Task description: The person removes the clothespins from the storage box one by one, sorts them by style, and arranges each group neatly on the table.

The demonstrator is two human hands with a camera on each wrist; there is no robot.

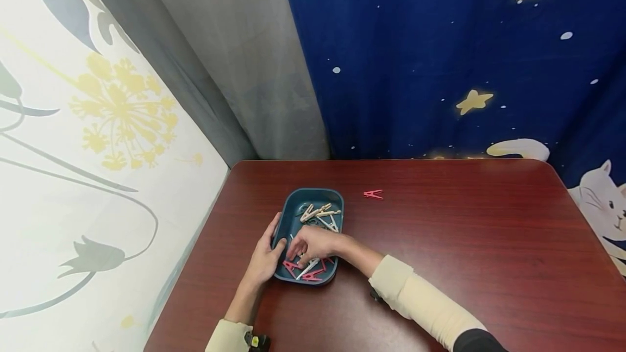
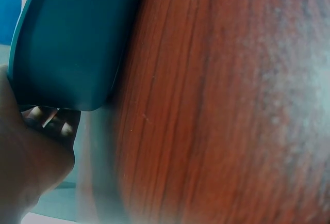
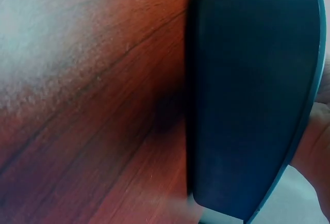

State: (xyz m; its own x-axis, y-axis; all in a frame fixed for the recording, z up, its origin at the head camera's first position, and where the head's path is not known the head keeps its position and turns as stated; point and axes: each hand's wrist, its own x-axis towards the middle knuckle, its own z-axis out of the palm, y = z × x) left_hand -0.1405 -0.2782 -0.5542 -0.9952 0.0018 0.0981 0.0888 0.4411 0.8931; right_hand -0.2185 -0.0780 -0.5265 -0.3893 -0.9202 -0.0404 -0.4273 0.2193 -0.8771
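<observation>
A dark blue-green tray [image 1: 313, 195] sits on the table, with several clothespins inside. Beige clothespins [image 1: 315, 212] lie at its far end; red clothespins [image 1: 313, 276] and a white one lie at the near end. My left hand [image 1: 264, 257] grips the tray's left side, thumb over the rim and fingers along the outer wall. Reaching over the right rim, my right hand [image 1: 315, 242] has its fingers bent down among the clothespins; I cannot tell whether they pinch one. The left wrist view shows the tray's outer wall [image 2: 72, 43]; the right wrist view shows its other side [image 3: 247, 90].
A single red clothespin [image 1: 373, 194] lies on the reddish-brown table [image 1: 464, 232], right of the tray's far end. Behind the table hang a grey curtain [image 1: 235, 42] and a blue star-patterned curtain [image 1: 415, 58]. A patterned white wall [image 1: 73, 205] borders the left edge.
</observation>
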